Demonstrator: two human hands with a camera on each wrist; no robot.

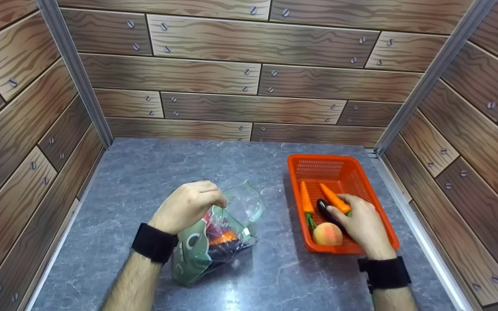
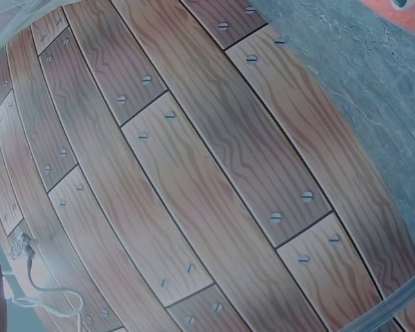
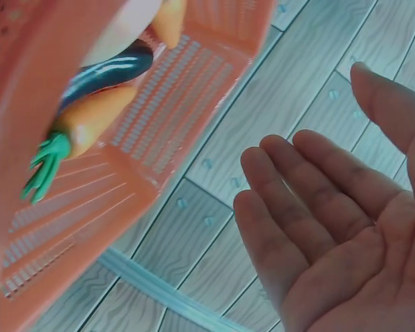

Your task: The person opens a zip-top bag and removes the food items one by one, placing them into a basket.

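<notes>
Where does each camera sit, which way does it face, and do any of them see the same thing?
Head: worn on the head, facing forward and down at the green bag and orange basket; left hand, right hand and forearms show.
Left wrist: worn there, facing mostly the plank wall and some tabletop; no hand plainly shows.
Right wrist: worn there, facing past the right hand, palm visible, toward basket and planks.
Shared: head and right wrist views both show the right hand, basket and eggplant.
</notes>
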